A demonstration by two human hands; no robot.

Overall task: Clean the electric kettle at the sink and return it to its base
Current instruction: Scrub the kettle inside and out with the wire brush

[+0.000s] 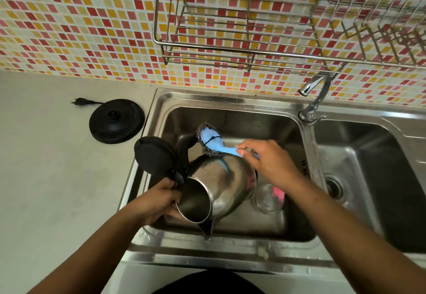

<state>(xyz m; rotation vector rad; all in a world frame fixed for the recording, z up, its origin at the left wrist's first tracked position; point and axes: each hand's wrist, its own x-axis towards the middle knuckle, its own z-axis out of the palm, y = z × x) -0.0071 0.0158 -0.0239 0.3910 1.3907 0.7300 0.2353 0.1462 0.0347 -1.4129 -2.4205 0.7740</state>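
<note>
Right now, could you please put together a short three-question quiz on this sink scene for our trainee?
1. True or false: the kettle sits upright on its base.
2. Which of the two hands grips the blue-handled scrubber?
A. left hand
B. right hand
C. neither
3. Fill in: water from the tap runs into the ___ basin of the sink.

Key
1. False: it is tilted over the left basin with its lid open, and the base lies bare on the counter.
2. B; the left hand holds the kettle near its rim.
3. Right.
</note>
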